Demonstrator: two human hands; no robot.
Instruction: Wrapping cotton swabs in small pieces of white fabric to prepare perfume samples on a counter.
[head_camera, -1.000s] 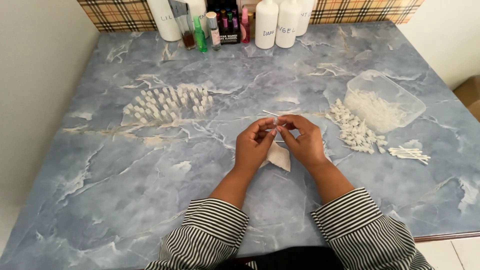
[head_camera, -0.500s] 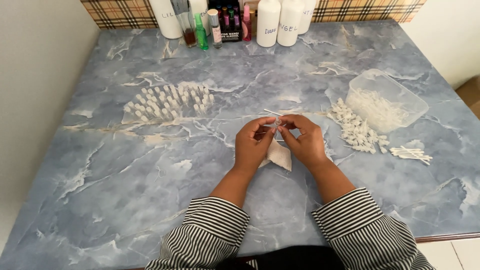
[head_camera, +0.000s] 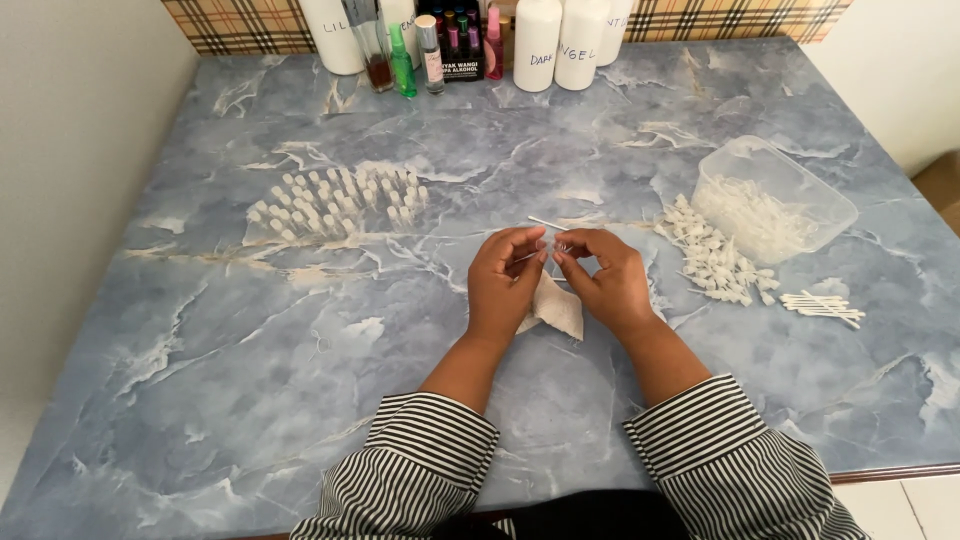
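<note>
On the blue marbled table, a clear plastic tub sits at right, standing white pieces at centre left, a loose pile beside the tub. At frame centre the left hand and right hand pinch a thin white stick together above a folded tissue. Apparently mid-assembly; next calls for fine fingertip alignment.

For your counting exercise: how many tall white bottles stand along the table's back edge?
4: one white bottle at back left, another behind the small bottles, two at centre-right. Others may be cropped.
</note>
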